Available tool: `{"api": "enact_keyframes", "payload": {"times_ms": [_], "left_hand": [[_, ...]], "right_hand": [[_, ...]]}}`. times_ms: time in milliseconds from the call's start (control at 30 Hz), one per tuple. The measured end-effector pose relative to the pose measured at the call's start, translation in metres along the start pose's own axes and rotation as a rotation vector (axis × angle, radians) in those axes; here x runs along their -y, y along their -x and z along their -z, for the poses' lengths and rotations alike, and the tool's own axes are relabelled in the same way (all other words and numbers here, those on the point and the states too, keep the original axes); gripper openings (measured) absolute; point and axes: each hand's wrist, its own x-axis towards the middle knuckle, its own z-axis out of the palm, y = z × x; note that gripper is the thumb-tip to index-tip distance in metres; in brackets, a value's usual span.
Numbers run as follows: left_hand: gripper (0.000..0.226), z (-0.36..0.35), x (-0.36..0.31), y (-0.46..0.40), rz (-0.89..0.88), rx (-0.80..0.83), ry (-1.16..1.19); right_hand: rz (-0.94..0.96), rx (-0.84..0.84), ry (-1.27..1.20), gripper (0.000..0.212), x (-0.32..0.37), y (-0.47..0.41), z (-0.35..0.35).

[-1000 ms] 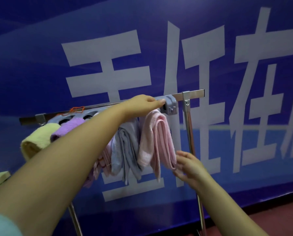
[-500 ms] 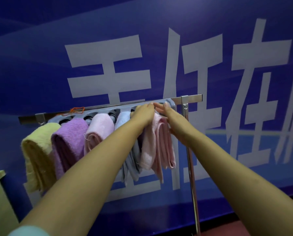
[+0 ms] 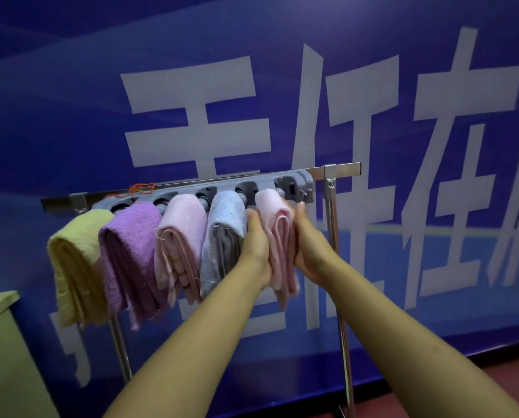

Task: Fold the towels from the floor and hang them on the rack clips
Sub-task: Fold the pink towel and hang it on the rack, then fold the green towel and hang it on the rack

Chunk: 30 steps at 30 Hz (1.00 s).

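Head view showed the left hand (image 3: 256,239) and right hand (image 3: 308,239) flat against opposite sides of the pale pink towel (image 3: 278,236), fingers straight, sandwiching it. It hung lengthwise downward from the clip holder's (image 3: 305,184) right-end slot, on the rack (image 3: 344,168) straight ahead, both hands equally near.

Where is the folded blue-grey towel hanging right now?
Head view: the folded blue-grey towel hangs fourth from the left, between two pink towels, the left hand against it.
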Motion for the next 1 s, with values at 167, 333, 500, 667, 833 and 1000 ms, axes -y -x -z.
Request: {"api": "enact_keyframes", "payload": {"times_ms": [167, 333, 500, 667, 833, 1000], "left_hand": [[0.051, 0.010, 0.020, -0.001, -0.064, 0.002, -0.093], [0.045, 0.037, 0.058, 0.000, -0.032, 0.000, -0.287], [0.040, 0.091, 0.112, 0.023, 0.092, 0.014, -0.486], [0.049, 0.169, 0.188, 0.064, 0.424, -0.062, -0.475], [0.047, 0.245, 0.274, 0.107, 0.686, -0.139, -0.477], [0.045, 0.290, 0.345, 0.131, 0.875, -0.218, -0.442]], "right_hand": [[-0.042, -0.087, 0.105, 0.060, -0.017, 0.010, -0.002], [-0.065, -0.110, 0.154, 0.056, -0.039, 0.025, 0.000], [-0.145, -0.012, 0.316, 0.053, -0.097, 0.050, 0.028], [-0.429, -0.084, 0.461, 0.036, -0.193, 0.084, 0.071], [-0.828, -0.065, 0.646, 0.025, -0.318, 0.125, 0.120], [-1.199, -0.118, 0.686, 0.020, -0.428, 0.168, 0.159]]}}
